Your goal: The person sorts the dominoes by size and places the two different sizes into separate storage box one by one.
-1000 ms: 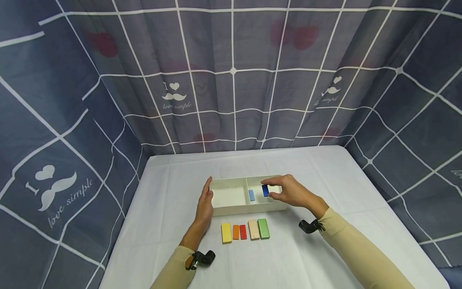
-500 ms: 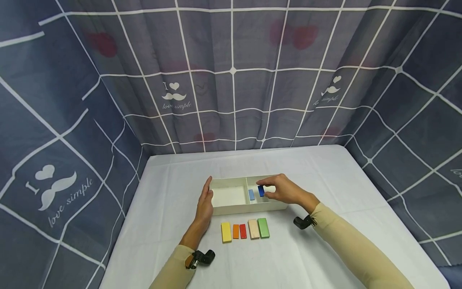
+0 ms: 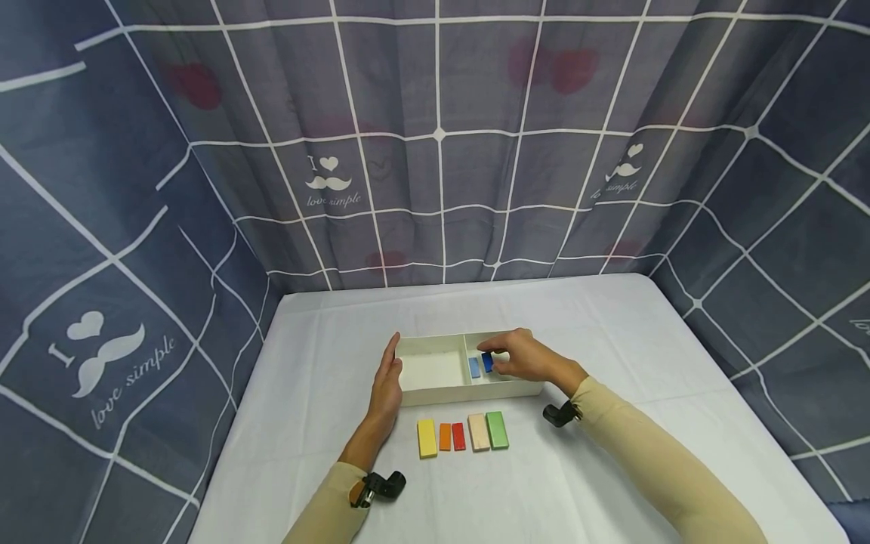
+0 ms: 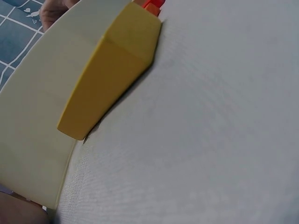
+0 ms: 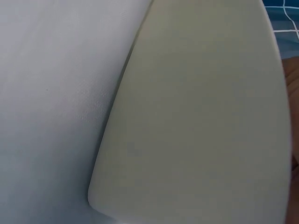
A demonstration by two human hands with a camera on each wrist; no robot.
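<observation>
Dark blue block [image 3: 487, 362] — pinched by the right hand [image 3: 522, 357], low inside the right compartment of the white two-compartment tray [image 3: 435, 394], just beside a light blue block [image 3: 474, 367] lying there. Left hand [image 3: 386, 385] — fingers straight, flat against the tray's left wall. On the white table [image 3: 319, 355], in front of the tray, a row: yellow block [image 3: 426, 438], orange block [image 3: 445, 437], red block [image 3: 458, 436], beige block [image 3: 479, 432], green block [image 3: 497, 430].
</observation>
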